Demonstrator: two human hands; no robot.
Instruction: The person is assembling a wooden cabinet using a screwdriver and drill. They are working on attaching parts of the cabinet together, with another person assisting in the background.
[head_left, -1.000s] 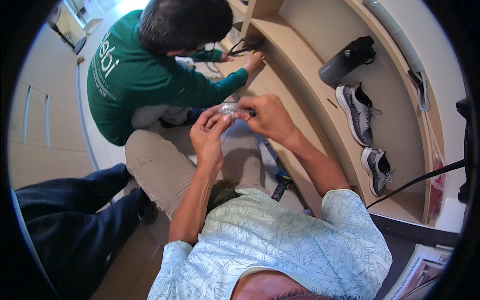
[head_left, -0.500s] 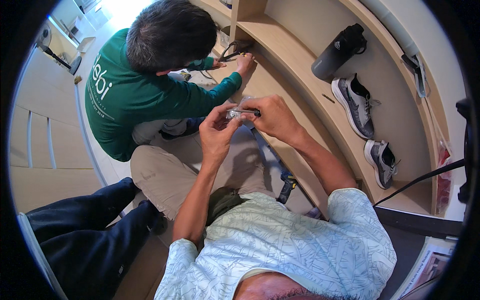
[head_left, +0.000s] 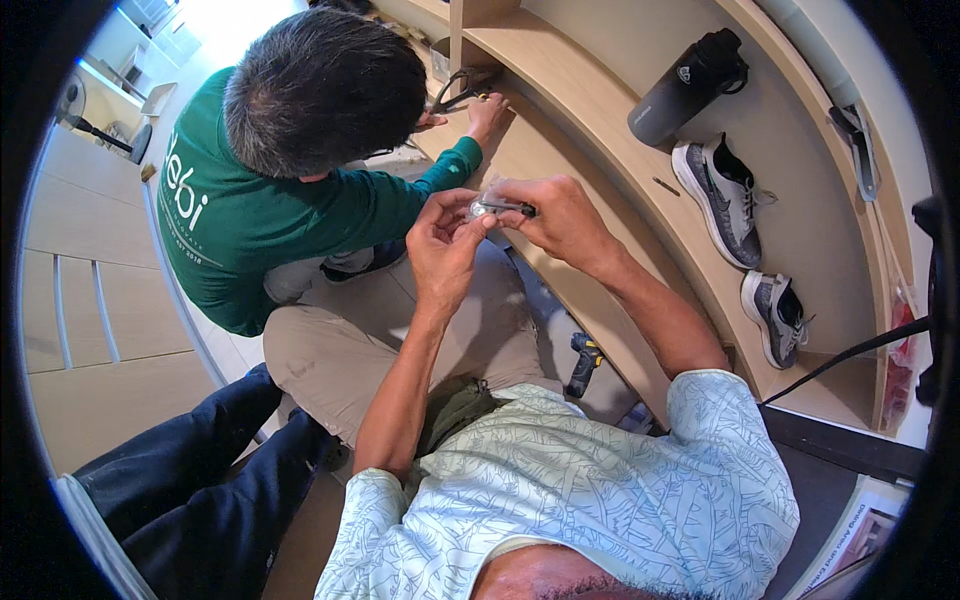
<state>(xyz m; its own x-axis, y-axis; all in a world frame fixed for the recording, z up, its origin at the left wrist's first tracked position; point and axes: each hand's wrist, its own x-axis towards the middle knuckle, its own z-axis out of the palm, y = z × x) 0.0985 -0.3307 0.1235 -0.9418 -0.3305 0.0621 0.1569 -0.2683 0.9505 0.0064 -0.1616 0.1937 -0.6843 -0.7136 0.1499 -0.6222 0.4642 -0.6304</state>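
Note:
In front of my chest, both hands meet over a small crinkled clear plastic bag (head_left: pixel 480 207) with something silvery in it. My left hand (head_left: pixel 443 250) pinches the bag between thumb and fingertips. My right hand (head_left: pixel 567 222) closes around its right side, along with a thin dark-ended rod (head_left: pixel 522 209) that points across the bag. What kind of tool or part the rod is, I cannot make out. The right fingertips are partly hidden behind the rod and plastic.
A co-worker in a green top (head_left: pixel 270 200) crouches ahead on the left, hands at the wooden shelf (head_left: pixel 560 150). Beside my knee lies a cordless drill (head_left: pixel 583 364). The shelf holds a dark bottle (head_left: pixel 688 88) and grey shoes (head_left: pixel 720 205). Someone's dark-trousered legs (head_left: pixel 190 440) are at left.
The view has shifted slightly. My hands stay together on the bag, and the dark-ended rod lies at a slightly different angle. The co-worker's head has shifted a little to the left.

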